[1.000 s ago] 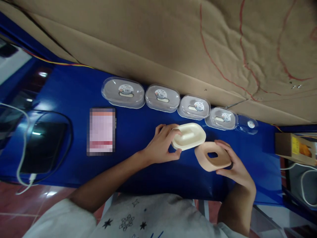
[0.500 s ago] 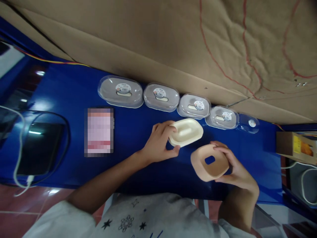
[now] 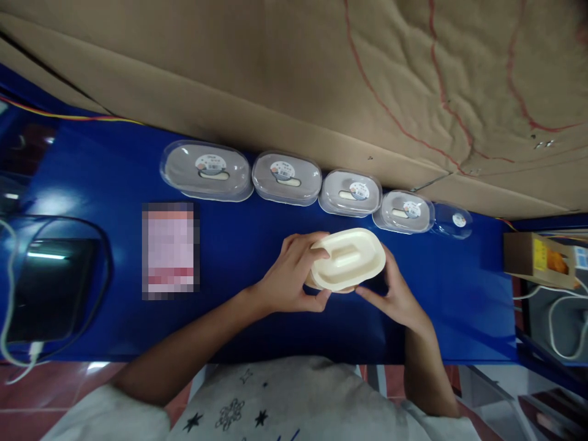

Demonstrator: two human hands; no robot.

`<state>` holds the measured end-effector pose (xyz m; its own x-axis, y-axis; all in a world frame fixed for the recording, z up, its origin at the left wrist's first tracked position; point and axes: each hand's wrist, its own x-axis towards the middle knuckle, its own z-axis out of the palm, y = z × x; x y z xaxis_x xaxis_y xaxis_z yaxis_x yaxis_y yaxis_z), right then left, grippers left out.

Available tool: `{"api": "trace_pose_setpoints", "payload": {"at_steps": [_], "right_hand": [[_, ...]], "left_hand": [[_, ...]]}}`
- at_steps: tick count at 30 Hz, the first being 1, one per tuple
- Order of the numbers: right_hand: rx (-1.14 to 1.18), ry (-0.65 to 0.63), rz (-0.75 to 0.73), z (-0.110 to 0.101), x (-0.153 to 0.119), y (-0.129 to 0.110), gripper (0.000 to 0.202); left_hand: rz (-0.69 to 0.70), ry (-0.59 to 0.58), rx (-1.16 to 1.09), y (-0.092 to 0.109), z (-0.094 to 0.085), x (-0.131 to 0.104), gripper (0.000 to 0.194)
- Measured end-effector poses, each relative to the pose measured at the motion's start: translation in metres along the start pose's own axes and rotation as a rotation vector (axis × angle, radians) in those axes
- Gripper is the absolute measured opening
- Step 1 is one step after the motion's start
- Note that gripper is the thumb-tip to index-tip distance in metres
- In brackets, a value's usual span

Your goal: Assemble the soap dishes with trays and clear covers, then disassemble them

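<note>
My left hand is closed on a cream-coloured oval plastic dish with a raised ridge in its middle. Beneath that dish is a peach plastic container, of which only a thin edge shows. My right hand grips this container from the right, its far fingers hidden behind. The dish sits on or in the container's mouth; how deep I cannot tell. Beyond my hands stand several oval containers with clear lids, the nearest one a labelled box.
A lone clear lid ends the row by the cardboard wall. On the blue table lie a pixelated rectangular item and a black tablet-like device with a white cable. A small cardboard box stands right.
The peach container has come left and under the cream dish, carried by my right hand. Both hands are now together, and the view has shifted slightly.
</note>
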<state>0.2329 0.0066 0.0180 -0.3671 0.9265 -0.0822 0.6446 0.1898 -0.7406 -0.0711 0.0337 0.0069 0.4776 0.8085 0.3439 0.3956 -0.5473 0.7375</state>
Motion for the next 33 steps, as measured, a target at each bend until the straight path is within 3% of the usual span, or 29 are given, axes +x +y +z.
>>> {"api": "trace_pose_setpoints", "payload": {"at_steps": [4,9,14,19,24,28,33], "right_hand": [[0.048,0.073,0.011,-0.011,-0.002,-0.001,0.093],[-0.032,-0.028,-0.102,-0.002,-0.001,-0.013,0.113],[-0.184,0.016,-0.173,0.012,0.007,-0.018,0.088],[-0.306,0.018,-0.182,0.011,0.007,-0.016,0.093],[-0.332,-0.031,-0.201,0.009,0.005,-0.016,0.094],[-0.281,-0.001,-0.201,0.012,0.007,-0.018,0.079],[-0.331,0.041,-0.207,0.017,0.007,-0.021,0.078]], "left_hand": [[0.040,-0.010,-0.036,-0.001,-0.002,0.001,0.064],[0.071,-0.105,-0.073,-0.001,0.001,0.001,0.068],[0.100,-0.165,-0.106,-0.002,0.000,0.000,0.076],[0.046,-0.298,-0.102,-0.009,-0.004,-0.001,0.095],[-0.001,-0.280,-0.137,-0.016,-0.001,-0.001,0.100],[-0.015,-0.261,-0.139,-0.017,0.004,-0.003,0.103],[-0.049,-0.253,-0.164,-0.017,0.006,-0.003,0.113]]}}
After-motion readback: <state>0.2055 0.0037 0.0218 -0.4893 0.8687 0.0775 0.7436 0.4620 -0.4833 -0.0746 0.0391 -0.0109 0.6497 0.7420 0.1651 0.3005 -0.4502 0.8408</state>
